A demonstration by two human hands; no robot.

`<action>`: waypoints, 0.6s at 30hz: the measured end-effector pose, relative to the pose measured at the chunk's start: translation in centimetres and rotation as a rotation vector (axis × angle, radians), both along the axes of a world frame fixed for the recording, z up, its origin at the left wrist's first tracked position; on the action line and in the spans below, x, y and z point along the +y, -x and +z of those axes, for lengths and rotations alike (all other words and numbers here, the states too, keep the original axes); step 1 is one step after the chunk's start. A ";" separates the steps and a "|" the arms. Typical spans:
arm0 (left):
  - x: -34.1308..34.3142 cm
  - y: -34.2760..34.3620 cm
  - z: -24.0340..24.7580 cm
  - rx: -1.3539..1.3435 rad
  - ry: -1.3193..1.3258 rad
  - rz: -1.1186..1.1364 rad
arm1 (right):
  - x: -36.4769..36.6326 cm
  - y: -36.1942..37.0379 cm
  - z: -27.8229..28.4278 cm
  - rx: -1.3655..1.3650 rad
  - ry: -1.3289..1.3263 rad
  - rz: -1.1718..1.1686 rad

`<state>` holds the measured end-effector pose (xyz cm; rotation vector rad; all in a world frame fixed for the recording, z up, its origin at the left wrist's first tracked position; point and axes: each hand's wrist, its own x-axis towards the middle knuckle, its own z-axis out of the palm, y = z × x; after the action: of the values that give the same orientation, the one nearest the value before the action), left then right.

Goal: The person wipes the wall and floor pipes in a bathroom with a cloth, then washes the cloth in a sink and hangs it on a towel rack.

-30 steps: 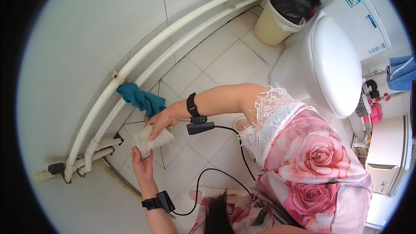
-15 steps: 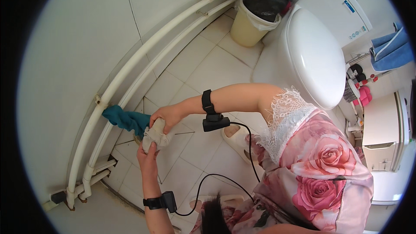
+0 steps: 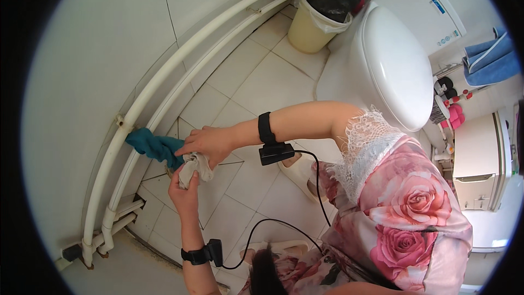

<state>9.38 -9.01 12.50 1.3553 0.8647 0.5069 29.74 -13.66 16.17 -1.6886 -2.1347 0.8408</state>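
Both hands meet low over the tiled floor [image 3: 256,84], right by the curved white pipes [image 3: 164,84] that sweep along the wall. The left hand [image 3: 184,192] comes up from below, fingers wrapped around the bottom of a crumpled beige cloth [image 3: 192,166], gripping it from underneath. The right hand [image 3: 206,143] reaches across from the right and sits on top of that same cloth, fingers curled down over it and pressed together, so the cloth is sandwiched between the two hands with only its pale folds peeking out. Just to the left, touching the right hand's fingertips, a teal cloth [image 3: 153,145] lies bunched against the lower pipe, its far end tucked up by the pipe bracket. Each wrist carries a black band with a small black device, and a black cable [image 3: 284,224] loops between them across the floor. Well apart from the hands, up at the top, a pale yellow bin [image 3: 305,33] with a black liner stands beside a white toilet [image 3: 390,65] with its lid down. A light slipper [image 3: 299,170] shows on the floor under the right forearm, and the person's pink floral dress [image 3: 409,213] fills the lower right. Blue towels [image 3: 491,60] hang at the far right edge.
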 end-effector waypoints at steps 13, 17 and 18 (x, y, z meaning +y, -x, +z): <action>0.7 -4.9 4.8 -0.062 -0.184 -0.053 | -0.2 -3.0 4.3 0.120 0.104 -0.136; 0.4 -4.7 3.4 -0.215 -0.033 0.053 | -0.2 -3.5 1.6 0.113 -0.004 -0.392; 0.5 -4.9 2.3 -0.151 0.024 0.044 | -0.7 -4.2 0.4 0.212 -0.057 -0.490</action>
<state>14.25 -8.48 14.75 1.2619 0.7751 0.6230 33.96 -14.35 16.58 -1.8801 -1.4977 0.7583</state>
